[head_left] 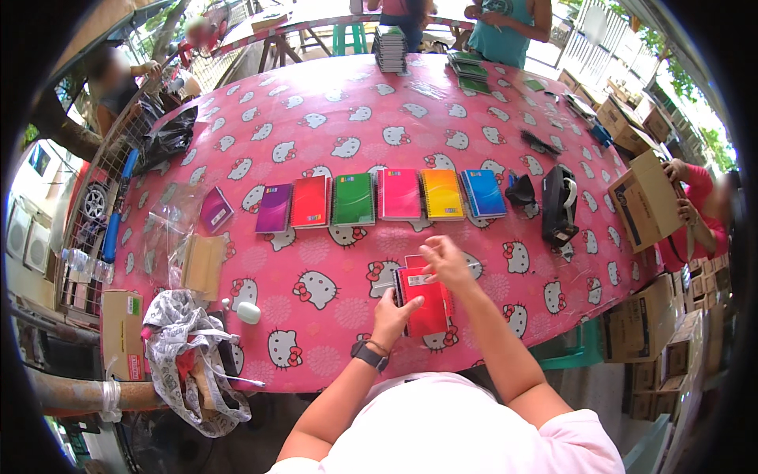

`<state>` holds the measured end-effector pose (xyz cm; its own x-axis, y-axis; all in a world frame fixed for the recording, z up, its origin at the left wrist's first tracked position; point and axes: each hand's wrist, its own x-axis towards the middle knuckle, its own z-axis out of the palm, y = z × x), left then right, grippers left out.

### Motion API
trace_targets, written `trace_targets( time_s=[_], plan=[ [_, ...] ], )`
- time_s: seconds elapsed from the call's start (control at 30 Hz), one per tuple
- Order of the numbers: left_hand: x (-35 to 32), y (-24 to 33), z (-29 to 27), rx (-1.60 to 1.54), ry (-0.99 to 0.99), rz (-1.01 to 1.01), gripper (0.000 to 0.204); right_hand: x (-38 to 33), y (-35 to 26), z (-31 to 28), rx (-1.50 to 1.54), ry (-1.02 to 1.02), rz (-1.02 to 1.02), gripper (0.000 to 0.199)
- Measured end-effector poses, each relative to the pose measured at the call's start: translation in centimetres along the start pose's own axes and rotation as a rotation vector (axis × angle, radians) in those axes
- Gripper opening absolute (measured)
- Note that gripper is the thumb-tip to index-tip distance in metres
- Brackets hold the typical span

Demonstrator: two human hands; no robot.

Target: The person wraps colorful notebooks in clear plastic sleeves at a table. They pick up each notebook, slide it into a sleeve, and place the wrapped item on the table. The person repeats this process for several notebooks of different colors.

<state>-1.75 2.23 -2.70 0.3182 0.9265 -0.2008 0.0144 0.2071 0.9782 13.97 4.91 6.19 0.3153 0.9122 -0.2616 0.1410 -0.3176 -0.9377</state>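
Observation:
My left hand (392, 317) grips a small stack of red spiral notebooks (426, 304) by its left edge, thumb on top. The upper notebook shows a white label near its top, and the stack lies close to the table's near edge. Just above the stack's upper right is my right hand (447, 261), fingers bent but apart, with nothing visible in them. Beyond my hands runs a row of spiral notebooks: purple (273, 208), red (311, 201), green (353, 199), pink (399, 195), yellow (442, 194) and blue (483, 193).
A black tape dispenser (559, 207) stands on the right of the pink table (332, 324). A purple notebook (215, 210), clear plastic, a cloth bag (185, 355) and a white case (249, 313) lie left. Notebook stacks (391, 49) stand far back. A person holds a cardboard box (643, 201) at right.

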Motion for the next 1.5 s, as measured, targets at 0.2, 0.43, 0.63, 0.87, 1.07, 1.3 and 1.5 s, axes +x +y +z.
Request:
trace_targets(
  time_s=[0.2,0.43,0.63,0.87,1.07,1.3,1.5],
  plan=[
    [0.1,-0.1,-0.3,-0.018,-0.020,-0.038,0.045,-1.6,3.5,-4.2,-0.201,-0.088,0.063,0.039],
    [-0.5,0.7,-0.6,0.089,-0.009,-0.003,0.049,3.7,-0.7,-1.8,-0.725,-0.068,-0.328,0.032],
    [-0.6,0.9,-0.4,0.073,-0.003,-0.022,0.046,11.6,-5.0,9.9,-1.035,-0.177,-0.907,0.038],
    [-0.1,-0.9,-0.4,-0.114,-0.040,-0.028,0.046,12.5,-3.9,13.5,-1.448,-0.197,-1.020,0.028],
    [0.1,-0.2,-0.2,-0.072,-0.047,-0.032,0.038,12.4,-8.1,8.0,-0.863,0.204,-1.097,0.016],
    [-0.3,0.2,-0.9,-0.048,-0.002,-0.024,0.033,2.6,-8.8,-7.1,-0.120,-0.469,-0.415,0.024],
    [-0.1,1.4,-0.4,-0.181,-0.092,-0.089,0.042,3.3,-0.3,-1.8,-0.506,-0.618,-0.468,0.028]
  ],
)
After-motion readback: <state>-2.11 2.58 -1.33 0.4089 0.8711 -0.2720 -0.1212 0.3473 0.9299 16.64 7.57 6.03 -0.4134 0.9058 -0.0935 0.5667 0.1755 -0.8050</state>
